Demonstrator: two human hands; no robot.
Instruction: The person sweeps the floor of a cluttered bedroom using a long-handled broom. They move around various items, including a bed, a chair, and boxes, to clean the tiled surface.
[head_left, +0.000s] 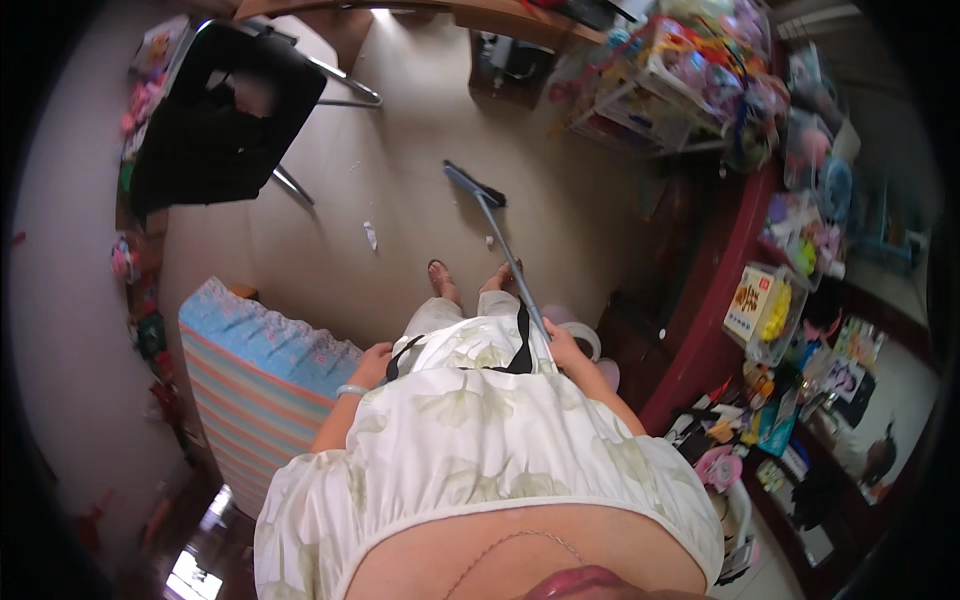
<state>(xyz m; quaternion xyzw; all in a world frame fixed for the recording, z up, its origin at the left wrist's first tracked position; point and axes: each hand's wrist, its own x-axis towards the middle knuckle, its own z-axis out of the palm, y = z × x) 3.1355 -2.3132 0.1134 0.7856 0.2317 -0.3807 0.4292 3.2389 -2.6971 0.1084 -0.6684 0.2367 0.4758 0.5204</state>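
Note:
My right hand (564, 346) grips the grey handle of a broom (501, 229) at my side. The broom slants away from me across the floor (405, 180), its dark-bristled head resting beyond my feet. At my left hip hangs my left hand (373, 364), partly covered by the fabric and black ribbon of my clothing; whether its fingers are closed is hard to see. A crumpled white scrap (370, 235) lies on the floor ahead, and a small pale bit (490, 241) sits between my right foot and the broom head.
To my left stands a bed corner with a striped mattress (255, 390). A black-backed folding chair (232, 112) is at the far left. Along the right runs a dark red cabinet (705, 322) crowded with boxes; a cluttered rack (660, 82) stands beyond. Behind my right hand is a white-and-pink bucket (583, 339).

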